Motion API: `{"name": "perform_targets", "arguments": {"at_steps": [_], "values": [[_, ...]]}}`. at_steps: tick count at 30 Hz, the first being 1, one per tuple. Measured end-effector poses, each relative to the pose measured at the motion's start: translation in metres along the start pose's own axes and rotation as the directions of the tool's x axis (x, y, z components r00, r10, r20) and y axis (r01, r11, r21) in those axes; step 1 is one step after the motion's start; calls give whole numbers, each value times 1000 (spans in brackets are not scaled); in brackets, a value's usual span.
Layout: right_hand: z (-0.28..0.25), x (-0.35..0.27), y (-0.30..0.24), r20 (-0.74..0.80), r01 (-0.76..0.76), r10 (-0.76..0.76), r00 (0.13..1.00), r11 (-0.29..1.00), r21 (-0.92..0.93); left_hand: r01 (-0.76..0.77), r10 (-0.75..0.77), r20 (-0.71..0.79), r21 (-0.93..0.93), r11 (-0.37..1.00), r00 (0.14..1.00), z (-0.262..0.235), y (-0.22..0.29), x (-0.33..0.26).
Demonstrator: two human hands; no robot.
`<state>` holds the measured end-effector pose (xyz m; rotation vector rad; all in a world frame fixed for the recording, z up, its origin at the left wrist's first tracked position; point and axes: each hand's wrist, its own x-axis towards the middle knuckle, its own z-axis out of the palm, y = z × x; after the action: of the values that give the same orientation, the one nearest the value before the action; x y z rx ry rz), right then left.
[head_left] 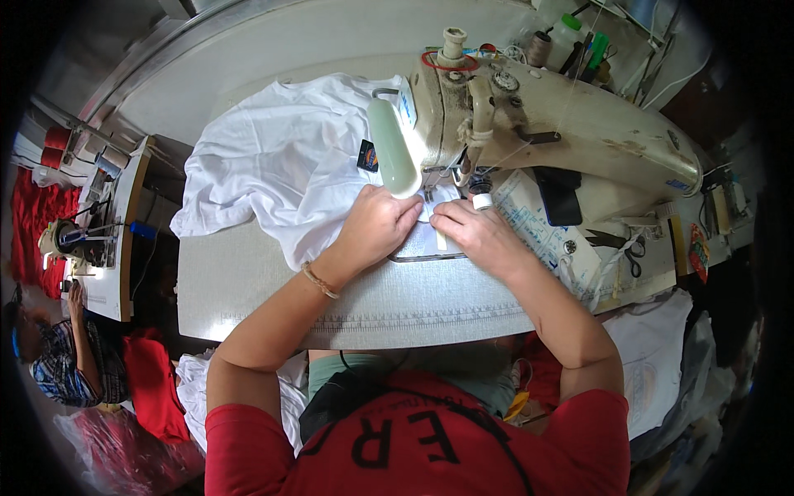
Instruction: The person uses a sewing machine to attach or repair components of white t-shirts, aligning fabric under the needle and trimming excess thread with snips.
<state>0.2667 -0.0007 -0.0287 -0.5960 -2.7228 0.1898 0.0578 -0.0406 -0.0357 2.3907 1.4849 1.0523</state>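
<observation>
A white garment (265,165) lies spread over the sewing table, its near edge running in under the sewing machine (554,112). My left hand (380,223) is closed on the cloth just left of the needle area, its fingertips partly hidden by a pale green lamp (392,149). On the right, my right hand (473,233) pinches the cloth's edge close to the presser foot (432,192). The two hands' fingertips are a short gap apart. A small dark label (367,155) shows on the garment beside the lamp.
A black phone (559,198) and scissors (633,256) lie right of my hand, by a patterned sheet (529,217). Thread spools (539,50) stand behind the machine. At far left, another person (70,355) sits at a second sewing machine (62,238). White cloth (653,355) hangs at right.
</observation>
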Motion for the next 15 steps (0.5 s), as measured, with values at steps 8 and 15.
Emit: {"name": "perform_targets", "arguments": {"at_steps": [8,15], "values": [[-1,3,-3,-103,31,-43,994,994,-108,7,-20,77,161,987,997,-1,7,3],[-1,7,-4,-207,14,-54,977,981,-191,-41,29,71,167,985,997,4,-8,7]]}}
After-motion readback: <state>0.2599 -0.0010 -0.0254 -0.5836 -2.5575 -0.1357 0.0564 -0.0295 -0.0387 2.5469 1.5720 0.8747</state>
